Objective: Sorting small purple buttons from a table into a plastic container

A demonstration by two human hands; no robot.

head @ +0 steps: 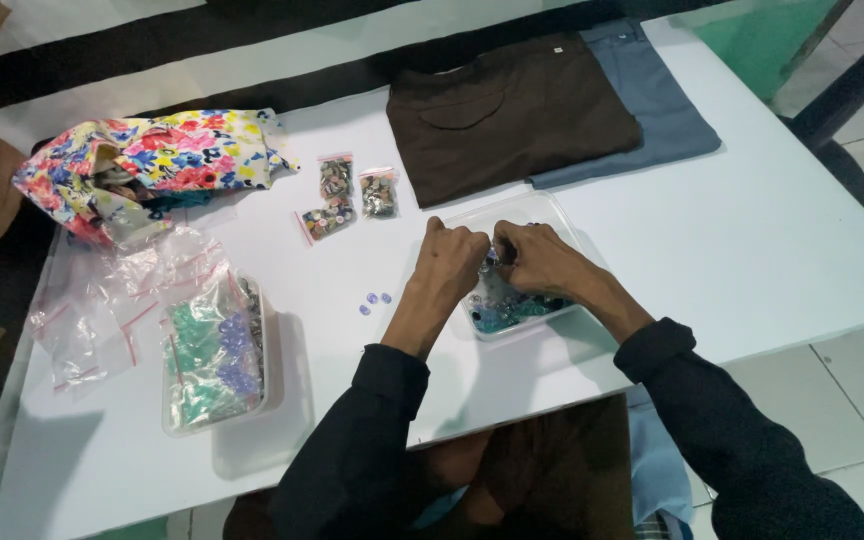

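Clear plastic tray (552, 212) of buttons (512, 310) under left hand (457, 262) and right hand (542, 258), grips indiscernible.

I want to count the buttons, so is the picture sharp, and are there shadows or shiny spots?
Head view: fairly sharp at the middle but slightly soft, so the buttons in the clear tray blur into a mass; soft shadow falls under the left hand and right hand; faint glare on the plastic bags; table edges look bent.
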